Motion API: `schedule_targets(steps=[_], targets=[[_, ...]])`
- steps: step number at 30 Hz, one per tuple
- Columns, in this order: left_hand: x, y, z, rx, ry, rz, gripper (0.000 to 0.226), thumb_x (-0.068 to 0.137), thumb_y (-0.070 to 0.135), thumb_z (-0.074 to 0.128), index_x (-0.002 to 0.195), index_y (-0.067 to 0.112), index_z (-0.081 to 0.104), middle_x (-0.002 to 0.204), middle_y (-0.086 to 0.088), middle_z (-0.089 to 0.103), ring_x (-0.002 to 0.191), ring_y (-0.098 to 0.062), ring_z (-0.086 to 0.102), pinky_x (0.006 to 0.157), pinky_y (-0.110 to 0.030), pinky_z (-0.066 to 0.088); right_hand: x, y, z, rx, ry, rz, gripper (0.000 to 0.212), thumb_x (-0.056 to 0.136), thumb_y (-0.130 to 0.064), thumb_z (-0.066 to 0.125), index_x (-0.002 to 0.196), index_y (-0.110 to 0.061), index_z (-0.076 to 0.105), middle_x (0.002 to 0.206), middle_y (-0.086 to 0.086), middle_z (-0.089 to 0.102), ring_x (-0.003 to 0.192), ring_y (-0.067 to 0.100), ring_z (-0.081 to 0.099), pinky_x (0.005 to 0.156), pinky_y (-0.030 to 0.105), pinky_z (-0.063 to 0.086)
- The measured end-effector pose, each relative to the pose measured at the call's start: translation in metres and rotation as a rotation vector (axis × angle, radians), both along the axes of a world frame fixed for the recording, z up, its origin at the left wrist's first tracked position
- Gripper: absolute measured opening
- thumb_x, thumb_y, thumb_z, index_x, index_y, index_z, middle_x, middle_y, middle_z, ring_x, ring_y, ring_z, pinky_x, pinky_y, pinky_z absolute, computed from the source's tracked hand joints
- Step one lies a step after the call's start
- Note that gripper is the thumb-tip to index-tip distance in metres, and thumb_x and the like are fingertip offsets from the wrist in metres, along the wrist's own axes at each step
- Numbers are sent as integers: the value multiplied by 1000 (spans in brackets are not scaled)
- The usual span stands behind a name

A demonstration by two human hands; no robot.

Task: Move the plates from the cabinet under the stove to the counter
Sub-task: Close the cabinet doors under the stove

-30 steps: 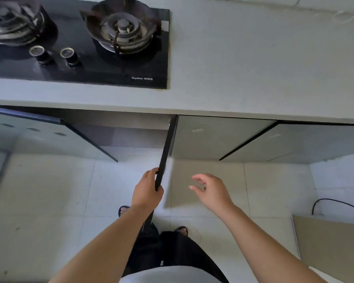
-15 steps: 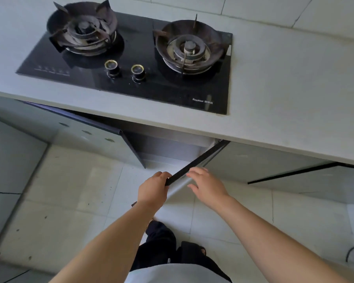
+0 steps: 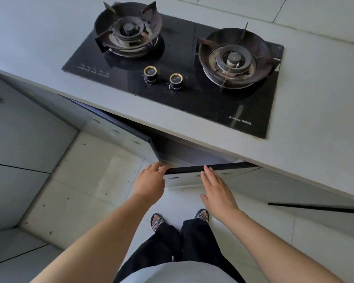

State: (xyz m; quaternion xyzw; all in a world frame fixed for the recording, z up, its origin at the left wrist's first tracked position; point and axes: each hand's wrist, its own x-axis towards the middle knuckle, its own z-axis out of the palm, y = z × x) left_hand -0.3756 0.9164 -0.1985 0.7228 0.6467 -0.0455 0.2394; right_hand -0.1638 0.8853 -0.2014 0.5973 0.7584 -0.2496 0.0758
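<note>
No plates show; the cabinet opening (image 3: 192, 153) under the stove (image 3: 194, 97) is dark and mostly hidden by the counter (image 3: 319, 111). The right cabinet door (image 3: 184, 178) lies almost parallel to the counter front, its black top edge showing. My left hand (image 3: 150, 183) touches the door's left end with loosely extended fingers. My right hand (image 3: 218, 189) presses flat on the door's face, fingers straight, fingertips at the top edge.
The left cabinet door (image 3: 121, 130) stands swung out over the tiled floor (image 3: 80, 190). Another door's black edge (image 3: 315, 208) juts out at the right. My feet in sandals (image 3: 157, 220) stand just below the hands.
The right door has swung from sticking straight out to nearly flat against the cabinet. My left hand loosened its grip on the edge; my right hand moved onto the door's face.
</note>
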Motion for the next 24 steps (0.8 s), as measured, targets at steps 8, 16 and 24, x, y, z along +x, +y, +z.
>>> schedule_targets(steps=[8, 16, 24], targets=[[12, -26, 5, -147, 85, 151, 69, 92, 12, 42, 150, 22, 5, 160, -1, 2, 147, -21, -4, 119, -39, 6, 7, 15, -2, -10, -2, 105, 72, 98, -26, 40, 146, -6, -10, 158, 4, -14, 145, 21, -11, 113, 29, -8], [28, -15, 7, -141, 108, 254, 73, 91, 13, 45, 150, 20, 3, 160, -2, -2, 147, -22, -6, 119, -40, 5, 10, 23, -12, 30, 8, 132, 77, 97, -30, 42, 145, -5, -13, 158, 8, -12, 145, 26, -10, 112, 34, -10], [33, -8, 8, -166, 147, 231, 80, 91, 17, 45, 149, 21, -8, 158, 0, -15, 146, -21, -10, 120, -40, 8, 12, 39, -14, 55, 78, 105, 76, 97, -27, 43, 146, -7, -11, 158, 7, -13, 145, 23, -12, 111, 30, -11]])
